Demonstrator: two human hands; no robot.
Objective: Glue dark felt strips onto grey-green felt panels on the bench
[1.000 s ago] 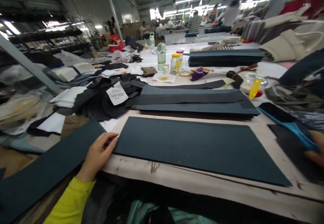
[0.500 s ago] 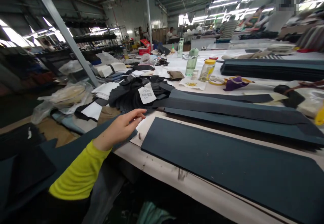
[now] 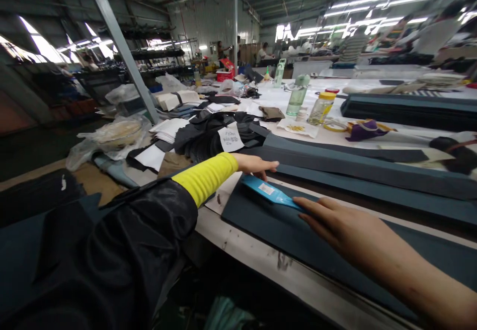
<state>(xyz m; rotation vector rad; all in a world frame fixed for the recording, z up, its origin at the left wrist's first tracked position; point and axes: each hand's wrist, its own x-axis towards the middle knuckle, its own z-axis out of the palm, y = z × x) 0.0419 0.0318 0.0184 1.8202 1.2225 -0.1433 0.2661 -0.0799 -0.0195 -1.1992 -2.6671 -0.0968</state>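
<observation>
A long dark teal fabric panel lies flat along the table's near edge. My right hand rests on it, fingers stretched and closed on a flat blue tool that presses on the panel's left end. My left hand, in a yellow cuff and black sleeve, reaches across to the panel's far left corner with fingers extended, touching a stack of dark strips just behind it. Its fingertips are partly hidden by the blue tool.
A heap of black cut pieces with a white note sits at the left. Bottles, a jar, tape and a purple scrap stand farther back. Another dark fabric stack lies at back right. People work at distant tables.
My left hand moved right to the panel's far corner. My right hand came into view holding the blue tool and set it on the panel's left end. The view swung left.
</observation>
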